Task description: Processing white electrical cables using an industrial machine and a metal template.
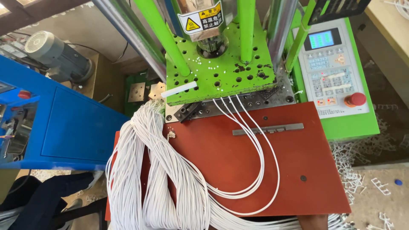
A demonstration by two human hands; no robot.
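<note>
A thick bundle of white cables (157, 183) hangs over the left side of a red-brown work board (298, 170). Several single cables (260, 153) loop out of it across the board and run into the dark mould (238, 102) beneath the green press plate (221, 72). A slim metal bar (268, 128) lies on the board near the mould. At the bottom edge, below the board, a small patch of what looks like my right hand (313, 222) shows; its fingers are hidden. My left hand is out of sight.
A control panel (330, 68) with a red round button (355, 99) stands right of the press. A blue machine housing (72, 123) and a grey motor (55, 55) stand at the left. White plastic scraps (353, 170) litter the floor at the right.
</note>
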